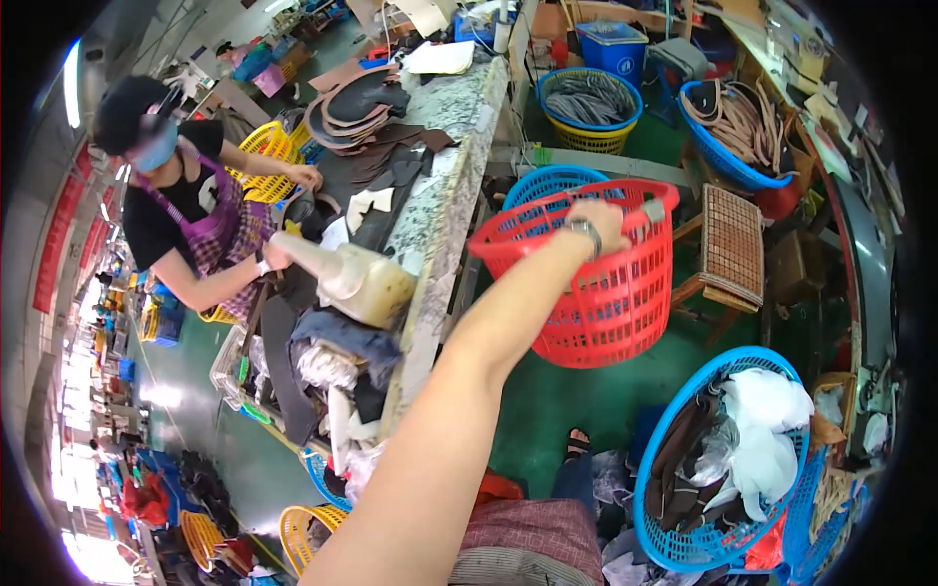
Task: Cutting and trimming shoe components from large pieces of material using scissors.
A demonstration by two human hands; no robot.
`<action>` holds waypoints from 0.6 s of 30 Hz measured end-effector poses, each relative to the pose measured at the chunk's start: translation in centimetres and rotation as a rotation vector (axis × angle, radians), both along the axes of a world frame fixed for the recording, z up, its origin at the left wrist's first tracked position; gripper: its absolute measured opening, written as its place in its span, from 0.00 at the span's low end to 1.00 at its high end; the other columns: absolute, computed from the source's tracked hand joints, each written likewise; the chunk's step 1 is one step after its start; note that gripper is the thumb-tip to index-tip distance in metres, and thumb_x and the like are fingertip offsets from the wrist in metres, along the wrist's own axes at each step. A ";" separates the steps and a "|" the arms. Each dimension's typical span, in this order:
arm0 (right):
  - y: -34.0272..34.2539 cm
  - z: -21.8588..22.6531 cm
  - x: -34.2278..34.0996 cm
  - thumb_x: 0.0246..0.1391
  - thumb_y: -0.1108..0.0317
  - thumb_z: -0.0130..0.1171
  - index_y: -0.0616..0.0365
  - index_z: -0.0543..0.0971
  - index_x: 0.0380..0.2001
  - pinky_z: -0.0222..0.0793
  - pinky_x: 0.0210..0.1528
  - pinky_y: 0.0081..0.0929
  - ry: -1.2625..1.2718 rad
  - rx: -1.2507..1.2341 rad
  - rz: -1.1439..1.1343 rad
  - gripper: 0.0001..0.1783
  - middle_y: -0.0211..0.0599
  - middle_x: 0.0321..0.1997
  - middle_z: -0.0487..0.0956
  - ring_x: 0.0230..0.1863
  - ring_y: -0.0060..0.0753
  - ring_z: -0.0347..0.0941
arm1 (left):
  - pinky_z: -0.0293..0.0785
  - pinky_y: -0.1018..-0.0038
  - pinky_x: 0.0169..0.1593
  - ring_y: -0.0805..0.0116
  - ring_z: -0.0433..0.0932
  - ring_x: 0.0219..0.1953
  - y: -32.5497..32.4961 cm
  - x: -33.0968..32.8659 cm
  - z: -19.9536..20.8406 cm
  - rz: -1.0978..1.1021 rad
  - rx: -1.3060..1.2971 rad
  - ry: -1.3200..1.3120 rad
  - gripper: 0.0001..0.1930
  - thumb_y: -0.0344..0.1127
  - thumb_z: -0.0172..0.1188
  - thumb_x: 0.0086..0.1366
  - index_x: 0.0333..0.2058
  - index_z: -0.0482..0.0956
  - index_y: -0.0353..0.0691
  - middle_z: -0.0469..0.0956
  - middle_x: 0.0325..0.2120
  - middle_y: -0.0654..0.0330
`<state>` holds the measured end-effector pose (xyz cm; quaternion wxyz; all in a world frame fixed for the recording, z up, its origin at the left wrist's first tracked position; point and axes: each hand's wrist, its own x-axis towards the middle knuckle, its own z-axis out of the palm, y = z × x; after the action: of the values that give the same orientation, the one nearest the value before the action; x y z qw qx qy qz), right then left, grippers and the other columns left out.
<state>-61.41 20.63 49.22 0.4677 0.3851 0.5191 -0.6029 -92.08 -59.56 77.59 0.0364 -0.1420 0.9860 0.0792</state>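
My left arm comes up from the lower edge and reaches forward, with a watch on the wrist. My left hand (600, 227) is closed at the rim of a red plastic basket (606, 317), though its fingertips are partly hidden. The basket has slotted sides and a grey piece on its right rim; little of its inside shows. Just behind it is a blue basket (553, 184). My right hand is out of view.
Left, a co-worker in a checked apron (227, 220) has a hand at a cream plastic container (366, 285) beside the long worktable (459, 161), which carries dark cut pieces (376, 161). A blue basket (640, 508) with white bags stands lower right, near a stool (731, 244). More filled baskets stand behind.
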 end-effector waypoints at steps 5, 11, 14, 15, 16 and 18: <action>1.7 1.6 7.1 0.44 0.68 0.51 0.63 0.70 0.40 0.66 0.36 0.29 -0.025 -0.053 -0.064 0.18 0.41 0.36 0.74 0.36 0.37 0.70 | 0.70 0.63 0.41 0.56 0.75 0.37 9.1 12.6 -7.8 -0.097 0.187 -0.128 0.21 0.51 0.53 0.47 0.32 0.76 0.39 0.75 0.32 0.50; 6.0 2.0 17.4 0.45 0.67 0.50 0.63 0.71 0.39 0.67 0.36 0.29 -0.146 -0.101 -0.144 0.17 0.41 0.36 0.74 0.35 0.37 0.71 | 0.71 0.64 0.39 0.56 0.75 0.37 19.0 25.6 -16.9 -0.020 0.333 -0.342 0.16 0.43 0.54 0.50 0.33 0.76 0.39 0.76 0.32 0.51; 11.3 2.9 22.3 0.46 0.67 0.50 0.63 0.71 0.39 0.67 0.35 0.29 -0.223 -0.090 -0.185 0.16 0.41 0.35 0.74 0.35 0.38 0.71 | 0.71 0.64 0.38 0.56 0.75 0.37 22.3 30.2 -19.9 -0.043 0.365 -0.394 0.14 0.40 0.53 0.50 0.33 0.75 0.39 0.76 0.32 0.51; 12.5 2.7 24.2 0.46 0.67 0.50 0.63 0.71 0.39 0.67 0.35 0.29 -0.249 -0.092 -0.202 0.16 0.41 0.35 0.74 0.35 0.38 0.71 | 0.71 0.64 0.38 0.56 0.75 0.36 22.9 31.7 -20.8 -0.023 0.358 -0.348 0.13 0.39 0.52 0.50 0.33 0.75 0.39 0.76 0.31 0.51; 13.7 2.5 26.2 0.46 0.67 0.49 0.63 0.71 0.39 0.67 0.35 0.29 -0.276 -0.096 -0.219 0.16 0.41 0.35 0.74 0.35 0.38 0.71 | 0.71 0.63 0.37 0.55 0.75 0.36 23.7 33.2 -21.8 -0.003 0.349 -0.302 0.12 0.37 0.50 0.50 0.33 0.75 0.40 0.76 0.31 0.51; 16.2 1.8 29.8 0.47 0.66 0.49 0.63 0.72 0.39 0.67 0.35 0.29 -0.321 -0.108 -0.253 0.16 0.41 0.35 0.75 0.35 0.38 0.71 | 0.71 0.63 0.37 0.55 0.75 0.35 25.5 36.3 -23.6 -0.016 0.350 -0.300 0.12 0.36 0.49 0.51 0.33 0.74 0.39 0.76 0.30 0.51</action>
<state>-31.59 36.80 51.06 0.4848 0.5130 0.3524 -0.6145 -55.77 -34.07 53.94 0.2073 -0.1357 0.9419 0.2269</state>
